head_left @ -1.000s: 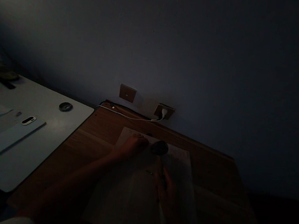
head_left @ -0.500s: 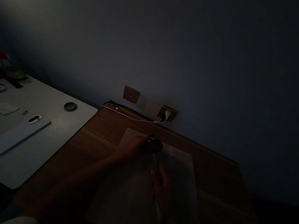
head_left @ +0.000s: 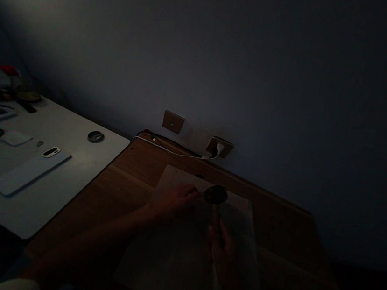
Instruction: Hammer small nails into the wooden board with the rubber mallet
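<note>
The room is very dim. My right hand [head_left: 223, 252] is closed round the handle of a tool with a dark round head [head_left: 215, 194], like a small mallet. The head hangs just above the far end of a pale sheet [head_left: 168, 264] lying on the wooden table [head_left: 130, 170]. My left hand [head_left: 175, 200] rests on the sheet just left of the tool head. Its fingers are drawn together and point at the head. What they pinch is too dark to see.
A white tabletop [head_left: 69, 181] adjoins on the left and carries a white phone [head_left: 31, 170], a small round object [head_left: 95, 137], cords and clutter at the far left. A switch plate [head_left: 173, 121] and a socket with a white plug [head_left: 220, 147] and cable are on the wall behind.
The tool head dipped left toward my left fingertips half a second ago and has now moved back right and slightly up. My left hand stays on the sheet.
</note>
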`<action>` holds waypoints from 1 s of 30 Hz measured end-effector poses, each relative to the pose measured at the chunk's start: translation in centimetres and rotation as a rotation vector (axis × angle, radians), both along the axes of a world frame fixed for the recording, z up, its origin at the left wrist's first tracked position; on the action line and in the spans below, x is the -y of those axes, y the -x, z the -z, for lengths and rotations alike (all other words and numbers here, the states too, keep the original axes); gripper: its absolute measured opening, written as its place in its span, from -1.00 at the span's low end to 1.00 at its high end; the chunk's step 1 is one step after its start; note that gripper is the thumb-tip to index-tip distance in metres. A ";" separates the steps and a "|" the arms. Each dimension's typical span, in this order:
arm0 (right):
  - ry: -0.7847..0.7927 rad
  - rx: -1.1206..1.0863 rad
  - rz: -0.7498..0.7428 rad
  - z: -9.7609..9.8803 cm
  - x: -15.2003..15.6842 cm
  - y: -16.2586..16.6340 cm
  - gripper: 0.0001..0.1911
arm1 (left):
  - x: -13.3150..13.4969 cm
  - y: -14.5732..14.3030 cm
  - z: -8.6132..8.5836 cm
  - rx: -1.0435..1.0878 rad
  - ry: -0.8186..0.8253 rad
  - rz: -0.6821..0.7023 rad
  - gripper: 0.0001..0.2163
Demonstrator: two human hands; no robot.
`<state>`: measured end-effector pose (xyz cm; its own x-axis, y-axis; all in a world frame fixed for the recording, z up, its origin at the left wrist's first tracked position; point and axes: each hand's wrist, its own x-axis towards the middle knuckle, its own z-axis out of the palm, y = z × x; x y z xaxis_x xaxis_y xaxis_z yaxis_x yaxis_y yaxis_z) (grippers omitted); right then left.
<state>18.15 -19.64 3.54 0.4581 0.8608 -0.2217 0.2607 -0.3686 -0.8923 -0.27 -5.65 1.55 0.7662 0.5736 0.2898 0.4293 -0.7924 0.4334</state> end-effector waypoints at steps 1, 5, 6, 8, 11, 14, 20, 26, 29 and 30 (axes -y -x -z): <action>0.018 -0.016 0.010 -0.2 0.3 -0.2 -0.12 | 0.7 -0.2 -0.3 -0.065 -0.088 0.094 -0.79; 0.072 -0.041 0.065 -0.5 1.1 -0.7 -0.03 | 2.9 -1.3 -0.8 -0.232 -0.322 0.298 -0.87; 0.074 -0.042 0.079 -0.4 1.3 -0.8 -0.03 | 3.1 -1.5 -0.8 -0.245 -0.338 0.315 -0.88; 0.068 -0.037 0.090 -0.1 1.6 -0.9 -0.03 | 3.2 -1.7 -1.1 -0.251 -0.341 0.341 -0.90; 0.065 -0.010 0.064 0.5 2.2 -1.2 -0.06 | 2.6 -1.3 -1.8 -0.245 -0.321 0.332 -0.86; 0.050 0.019 0.061 0.8 2.5 -1.4 -0.12 | 1.5 -0.2 -2.7 -0.242 -0.203 0.243 -0.80; 0.047 0.070 0.043 0.8 2.2 -1.1 -0.10 | -2.1 2.1 -2.3 -0.005 0.220 -0.012 -0.72; 0.066 0.015 0.033 0.3 1.9 -0.3 -0.18 | -4.6 2.1 -0.8 0.048 0.231 -0.125 -0.81; 0.025 0.054 0.062 0.3 1.9 -0.3 -0.24 | -4.8 1.6 -0.5 0.032 0.217 -0.114 -0.82; 0.022 0.067 0.063 0.4 1.9 -0.3 -0.24 | -4.8 1.5 -0.4 0.024 0.213 -0.109 -0.83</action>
